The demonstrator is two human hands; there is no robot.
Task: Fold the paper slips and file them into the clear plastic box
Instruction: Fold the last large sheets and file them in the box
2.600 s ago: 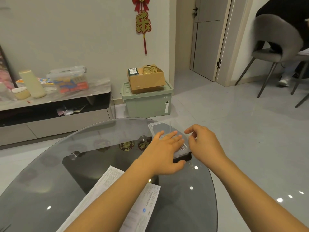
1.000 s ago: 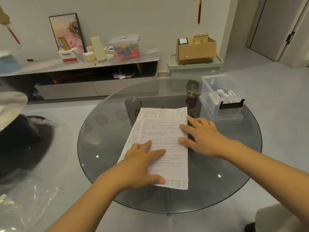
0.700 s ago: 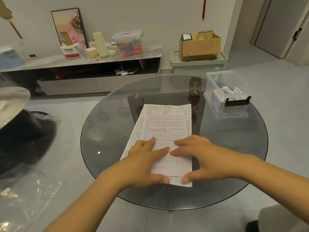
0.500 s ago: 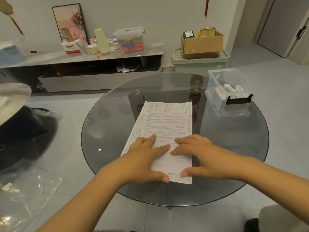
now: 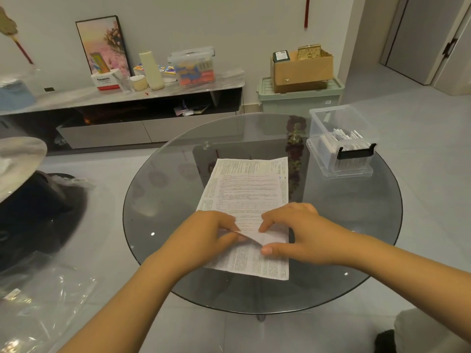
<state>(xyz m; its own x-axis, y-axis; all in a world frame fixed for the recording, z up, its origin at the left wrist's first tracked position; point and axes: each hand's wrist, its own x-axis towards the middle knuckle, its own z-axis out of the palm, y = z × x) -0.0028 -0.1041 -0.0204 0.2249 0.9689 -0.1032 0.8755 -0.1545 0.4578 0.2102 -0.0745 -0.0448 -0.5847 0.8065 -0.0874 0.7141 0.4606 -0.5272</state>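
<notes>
Now lifting top paper slip (image 5: 251,200) near edge, both hands (image 5: 211,234) (image 5: 297,230) pinching it, long axis pointing away toward table's (image 5: 356,225) far side.

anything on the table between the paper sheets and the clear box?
Nothing solid. In the head view only bare dark glass of the table separates the paper sheets from the clear plastic box; just reflections show there.

My left hand (image 5: 204,235) and right hand (image 5: 303,233) pinch the near edge of the top paper slip (image 5: 248,197), lifting it off the sheet below on the glass counter (image 5: 165,200); clear plastic box (image 5: 341,143) far right, folded slips inside.
</notes>
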